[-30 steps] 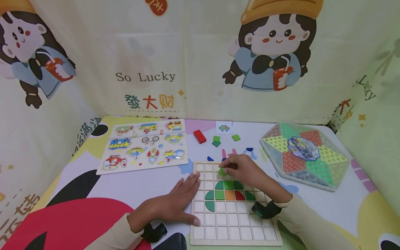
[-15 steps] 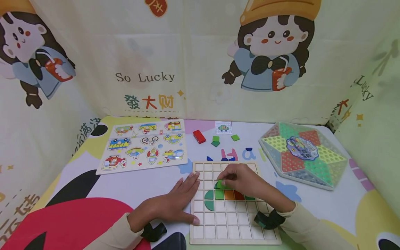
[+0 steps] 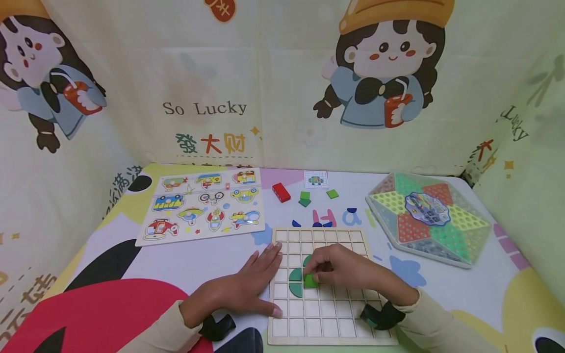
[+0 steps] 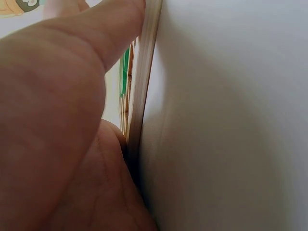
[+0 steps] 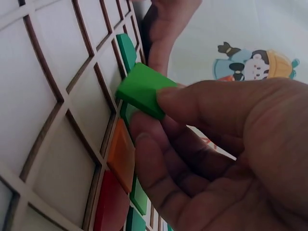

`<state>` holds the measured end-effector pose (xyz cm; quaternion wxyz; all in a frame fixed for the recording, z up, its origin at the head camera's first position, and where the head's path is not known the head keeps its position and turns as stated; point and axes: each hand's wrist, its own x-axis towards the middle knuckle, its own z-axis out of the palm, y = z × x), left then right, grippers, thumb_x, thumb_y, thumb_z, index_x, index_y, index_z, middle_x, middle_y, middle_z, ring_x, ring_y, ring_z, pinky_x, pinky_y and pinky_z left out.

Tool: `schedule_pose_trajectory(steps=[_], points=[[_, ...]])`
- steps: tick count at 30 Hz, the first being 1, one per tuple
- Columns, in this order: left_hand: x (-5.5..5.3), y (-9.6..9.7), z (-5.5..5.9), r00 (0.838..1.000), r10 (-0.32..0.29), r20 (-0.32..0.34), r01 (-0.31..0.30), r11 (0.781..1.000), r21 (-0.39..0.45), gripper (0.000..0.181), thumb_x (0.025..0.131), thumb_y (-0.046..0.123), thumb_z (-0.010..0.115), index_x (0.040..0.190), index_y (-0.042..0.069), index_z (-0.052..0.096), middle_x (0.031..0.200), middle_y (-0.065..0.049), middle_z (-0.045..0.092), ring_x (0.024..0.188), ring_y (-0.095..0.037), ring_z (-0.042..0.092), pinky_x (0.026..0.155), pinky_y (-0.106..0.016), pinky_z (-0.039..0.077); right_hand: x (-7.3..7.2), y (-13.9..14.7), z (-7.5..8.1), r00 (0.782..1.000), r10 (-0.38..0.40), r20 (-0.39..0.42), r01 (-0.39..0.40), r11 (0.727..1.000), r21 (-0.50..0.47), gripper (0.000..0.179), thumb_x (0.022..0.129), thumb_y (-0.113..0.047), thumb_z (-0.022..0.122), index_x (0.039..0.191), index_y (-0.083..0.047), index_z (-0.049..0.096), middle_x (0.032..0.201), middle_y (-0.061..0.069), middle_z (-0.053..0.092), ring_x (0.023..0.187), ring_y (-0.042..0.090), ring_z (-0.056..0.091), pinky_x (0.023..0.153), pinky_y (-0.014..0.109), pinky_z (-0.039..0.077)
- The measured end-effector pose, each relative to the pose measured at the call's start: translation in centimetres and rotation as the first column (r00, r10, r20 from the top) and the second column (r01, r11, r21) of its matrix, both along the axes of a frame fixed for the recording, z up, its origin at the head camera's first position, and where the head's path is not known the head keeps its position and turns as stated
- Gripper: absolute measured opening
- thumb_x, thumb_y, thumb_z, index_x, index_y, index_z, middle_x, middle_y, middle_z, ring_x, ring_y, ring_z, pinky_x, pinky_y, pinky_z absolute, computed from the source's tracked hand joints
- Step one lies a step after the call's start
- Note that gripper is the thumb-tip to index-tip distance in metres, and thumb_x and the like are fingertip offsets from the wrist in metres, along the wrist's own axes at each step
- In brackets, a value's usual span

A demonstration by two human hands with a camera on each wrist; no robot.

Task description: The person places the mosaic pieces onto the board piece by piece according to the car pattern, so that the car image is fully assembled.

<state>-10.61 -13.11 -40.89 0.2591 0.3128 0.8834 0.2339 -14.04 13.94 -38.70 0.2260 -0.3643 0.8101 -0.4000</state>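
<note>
Over the board (image 3: 328,327), my right grip (image 3: 343,265) pinches a tilted green tile (image 3: 310,281), just right of two dark-green pieces (image 3: 295,290); left grip (image 3: 247,292), unclenched, touches board's edge.

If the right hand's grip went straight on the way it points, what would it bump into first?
Probably the dark green curved pieces, beside the bright green square it pinches. Depth is unclear; if it cleared them, the left hand would likely come next.

Prob. kids' play area: cartoon backdrop (image 3: 282,73) & puzzle bd. (image 3: 204,205)
</note>
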Motion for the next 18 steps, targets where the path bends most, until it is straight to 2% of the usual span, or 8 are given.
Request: schedule_pose_trajectory(steps=[3, 7, 18], points=[[0.01, -0.03, -0.03, 1.0, 0.001, 0.0, -0.001, 1.0, 0.0, 0.112, 0.079, 0.064, 0.066, 0.157, 0.01, 0.007, 0.162, 0.002, -0.011, 0.146, -0.018, -0.015, 0.115, -0.051, -0.005, 0.18, -0.1, 0.09, 0.999, 0.033, 0.021, -0.033, 0.999, 0.006, 0.02, 0.088, 0.003, 0.067, 0.1, -0.011, 0.075, 0.09, -0.01, 0.065, 0.077, 0.005, 0.058, 0.072, 0.025, 0.053], [-0.05, -0.02, -0.09, 1.0, 0.0, 0.0, 0.0, 1.0, 0.006, 0.112, 0.079, 0.063, 0.067, 0.157, 0.01, 0.007, 0.162, 0.002, -0.011, 0.146, -0.018, -0.015, 0.115, -0.051, -0.005, 0.31, -0.26, 0.2, 0.999, 0.053, 0.005, -0.053, 0.998, 0.035, 0.022, 0.088, 0.004, 0.068, 0.101, -0.011, 0.075, 0.088, -0.012, 0.065, 0.077, 0.004, 0.058, 0.072, 0.024, 0.053], [-0.04, -0.08, -0.06, 1.0, -0.002, 0.008, 0.002, 1.0, 0.019, 0.111, 0.08, 0.062, 0.067, 0.157, 0.01, 0.007, 0.163, 0.001, -0.011, 0.146, -0.018, -0.015, 0.115, -0.051, -0.005, 0.59, -0.76, 0.55, 0.999, 0.051, -0.013, -0.049, 0.993, 0.104, 0.022, 0.085, 0.004, 0.071, 0.098, -0.013, 0.075, 0.083, -0.013, 0.062, 0.074, 0.003, 0.056, 0.07, 0.022, 0.052]])
